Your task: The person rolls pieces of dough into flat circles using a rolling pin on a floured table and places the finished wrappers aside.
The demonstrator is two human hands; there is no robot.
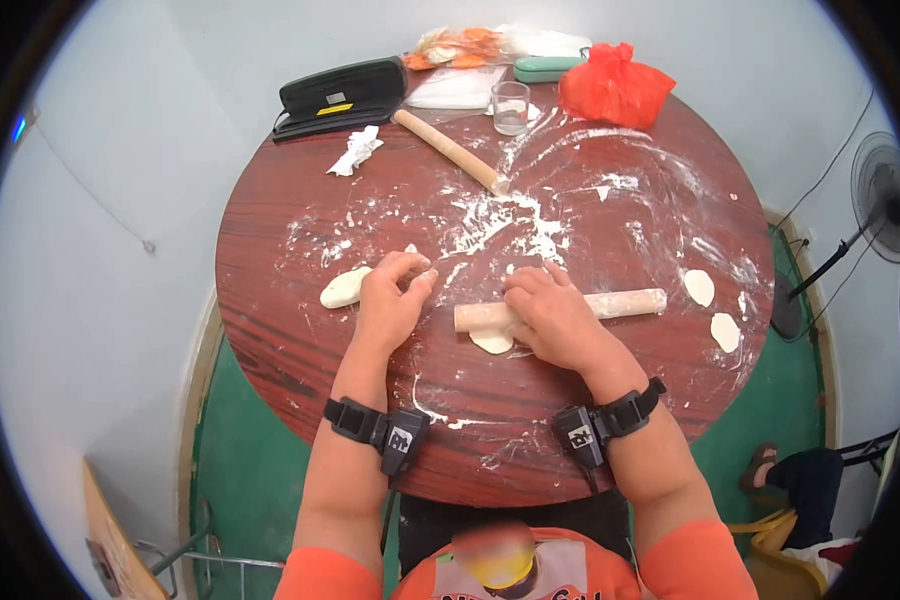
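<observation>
My right hand [553, 315] lies over a wooden rolling pin [627, 304], its fingers bent across the far side. Under the pin's left part sits a small flat piece of dough [492, 342], partly covered by the pin. My left hand [395, 295] rests on the table with loosely bent fingers and the thumb apart from them. Beside it on the left is a thicker oval lump of dough [346, 288], touching or just behind the hand. Two thin dough rounds, one [699, 288] behind the other [725, 332], lie to the right of the pin.
Loose flour covers much of the round table [290, 340]. Farther back are a second rolling pin [450, 152], a crumpled tissue [356, 150], a glass [510, 110], an open black case [340, 98] and a red plastic bag [617, 88]. A fan [882, 195] stands right.
</observation>
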